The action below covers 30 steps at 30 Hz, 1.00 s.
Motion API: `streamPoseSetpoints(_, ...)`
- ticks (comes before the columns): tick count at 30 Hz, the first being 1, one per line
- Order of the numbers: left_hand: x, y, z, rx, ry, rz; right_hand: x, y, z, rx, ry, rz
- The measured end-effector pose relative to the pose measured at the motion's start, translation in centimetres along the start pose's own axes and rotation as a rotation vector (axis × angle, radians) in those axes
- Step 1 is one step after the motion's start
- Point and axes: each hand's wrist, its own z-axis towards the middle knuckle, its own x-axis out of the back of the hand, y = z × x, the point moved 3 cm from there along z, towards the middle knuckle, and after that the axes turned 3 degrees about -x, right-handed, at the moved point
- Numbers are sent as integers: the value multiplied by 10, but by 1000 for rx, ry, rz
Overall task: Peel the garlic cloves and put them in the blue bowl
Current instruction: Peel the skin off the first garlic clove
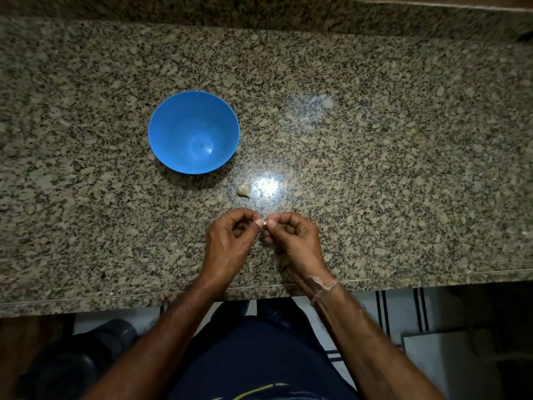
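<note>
A blue bowl (193, 132) stands on the speckled granite counter (375, 168), left of centre, with nothing visible inside. A pale garlic clove (244, 189) lies on the counter just below and right of the bowl. Near the counter's front edge my left hand (230, 241) and my right hand (294, 238) meet fingertip to fingertip. Both pinch a small garlic clove (264, 223) between thumbs and forefingers. Most of that clove is hidden by the fingers.
The counter's front edge (403, 280) runs just below my wrists. A raised granite back ledge (259, 13) runs along the far side. Bright lamp glare (266, 186) sits on the stone beside the loose clove. A thread band circles my right wrist (323, 287).
</note>
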Motion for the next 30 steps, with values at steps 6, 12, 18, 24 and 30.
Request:
streamPoseSetpoints(6, -6, -4, 3, 10, -103, 55, -3, -1, 0, 46, -9, -42)
streamPoseSetpoints(12, -15, -17, 4, 381, -159, -437, -4, -8, 0, 274, 6, -280)
streamPoseSetpoints(18, -14, -18, -2, 372, -166, -393, 1, -7, 2, 252, 15, -191)
streamPoseSetpoints(24, -6, -3, -3, 221, -26, -218, 1, -8, 2, 302, -4, -278)
streamPoseSetpoints(30, -1, 2, -2, 163, -4, -136, 3, -9, 2, 291, -19, -261)
